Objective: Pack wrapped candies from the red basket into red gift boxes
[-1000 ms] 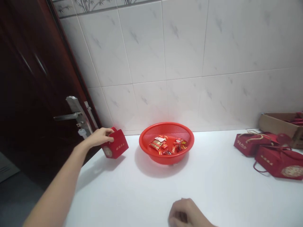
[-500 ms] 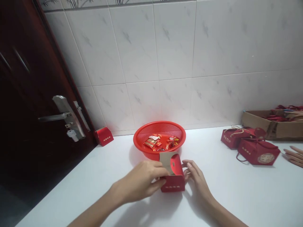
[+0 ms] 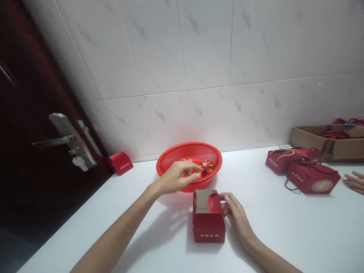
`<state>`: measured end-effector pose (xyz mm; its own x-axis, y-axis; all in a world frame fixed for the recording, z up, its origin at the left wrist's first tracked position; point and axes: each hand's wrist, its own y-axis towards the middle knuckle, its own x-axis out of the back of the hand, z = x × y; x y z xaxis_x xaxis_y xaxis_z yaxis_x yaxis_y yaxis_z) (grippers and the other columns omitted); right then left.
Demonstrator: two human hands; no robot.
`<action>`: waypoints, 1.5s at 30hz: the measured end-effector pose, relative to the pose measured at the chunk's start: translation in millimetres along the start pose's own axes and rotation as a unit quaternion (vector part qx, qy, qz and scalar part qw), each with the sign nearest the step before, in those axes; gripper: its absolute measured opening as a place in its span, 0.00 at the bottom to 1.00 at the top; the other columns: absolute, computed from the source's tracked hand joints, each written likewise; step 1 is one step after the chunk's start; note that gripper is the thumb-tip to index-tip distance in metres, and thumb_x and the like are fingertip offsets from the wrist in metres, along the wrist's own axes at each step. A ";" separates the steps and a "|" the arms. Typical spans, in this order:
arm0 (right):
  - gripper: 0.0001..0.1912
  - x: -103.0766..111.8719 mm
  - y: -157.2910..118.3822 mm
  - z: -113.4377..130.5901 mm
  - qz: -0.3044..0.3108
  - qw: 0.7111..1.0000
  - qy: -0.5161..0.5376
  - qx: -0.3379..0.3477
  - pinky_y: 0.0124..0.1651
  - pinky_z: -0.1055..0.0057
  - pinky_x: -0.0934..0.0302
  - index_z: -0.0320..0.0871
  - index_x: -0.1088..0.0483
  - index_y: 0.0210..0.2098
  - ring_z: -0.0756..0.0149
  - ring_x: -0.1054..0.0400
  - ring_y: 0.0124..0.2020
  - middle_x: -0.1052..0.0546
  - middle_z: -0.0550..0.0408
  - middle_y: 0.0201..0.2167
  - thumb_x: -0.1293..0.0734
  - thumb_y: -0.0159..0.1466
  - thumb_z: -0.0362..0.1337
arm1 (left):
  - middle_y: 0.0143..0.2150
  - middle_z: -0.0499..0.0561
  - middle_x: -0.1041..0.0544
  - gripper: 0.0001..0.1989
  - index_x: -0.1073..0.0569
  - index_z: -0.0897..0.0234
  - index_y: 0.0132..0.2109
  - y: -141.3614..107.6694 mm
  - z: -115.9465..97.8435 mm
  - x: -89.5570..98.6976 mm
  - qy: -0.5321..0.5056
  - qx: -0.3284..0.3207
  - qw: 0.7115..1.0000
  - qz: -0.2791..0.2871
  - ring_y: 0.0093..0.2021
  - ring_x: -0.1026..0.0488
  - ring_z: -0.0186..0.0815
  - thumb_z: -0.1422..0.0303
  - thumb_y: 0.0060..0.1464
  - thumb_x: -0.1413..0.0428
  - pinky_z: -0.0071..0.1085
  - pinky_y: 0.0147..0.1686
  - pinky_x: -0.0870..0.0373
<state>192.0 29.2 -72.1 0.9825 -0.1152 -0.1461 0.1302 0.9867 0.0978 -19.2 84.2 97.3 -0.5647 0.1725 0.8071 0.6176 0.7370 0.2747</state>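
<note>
A red gift box (image 3: 209, 227) with gold lettering stands on the white table, its top flaps raised and its top open. My right hand (image 3: 237, 214) is at the box's right side, its half-curled fingers against the wall to hold it. Over the left front part of a red plastic basket (image 3: 163, 161) hovers my left hand (image 3: 182, 174), with thumb and fingers apart and nothing visible between them. Wrapped sweets (image 3: 209, 167) lie in the basket, some hidden behind the left hand.
Two closed red gift boxes (image 3: 313, 178) (image 3: 278, 161) stand at the right, near a cardboard carton (image 3: 347, 149) of red items. Another person's hand (image 3: 355, 182) shows at the right edge. A small red box (image 3: 121, 163) sits at the back left by the door (image 3: 34, 113).
My left hand has let go of the box and moved forward over the basket. The box now sits slightly nearer me, with my right hand still beside it. The view has tilted down.
</note>
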 end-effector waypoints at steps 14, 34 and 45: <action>0.22 -4.5 -5.1 6.8 0.081 0.996 -0.044 -0.014 0.38 0.68 0.40 0.45 0.28 0.43 0.63 0.35 0.33 0.26 0.54 0.34 0.40 0.68 0.57 | 0.74 0.59 0.49 0.33 0.29 0.50 0.63 123.0 72.9 -55.6 0.266 0.012 0.920 0.288 0.71 0.48 0.62 0.60 0.48 0.35 0.56 0.64 0.43; 0.23 -5.3 -6.7 8.8 0.115 0.992 -0.048 -0.033 0.41 0.67 0.37 0.45 0.29 0.44 0.60 0.30 0.39 0.23 0.52 0.41 0.40 0.68 0.58 | 0.59 0.55 0.26 0.23 0.26 0.54 0.60 100.7 98.9 -12.0 0.228 0.039 0.960 0.162 0.55 0.26 0.44 0.63 0.58 0.44 0.32 0.51 0.30; 0.25 -6.3 -4.9 10.5 0.114 0.991 -0.068 -0.032 0.41 0.67 0.36 0.44 0.28 0.44 0.59 0.30 0.39 0.23 0.50 0.41 0.39 0.66 0.60 | 0.54 0.54 0.21 0.13 0.20 0.57 0.45 142.6 76.5 -73.9 0.326 -0.049 0.895 0.301 0.56 0.26 0.47 0.69 0.51 0.39 0.41 0.55 0.32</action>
<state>186.5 23.9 -61.3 0.9948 0.1017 0.0064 -0.1019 0.9936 0.0493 68.7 226.5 36.8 0.3056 0.0775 0.9490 0.7652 0.5732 -0.2932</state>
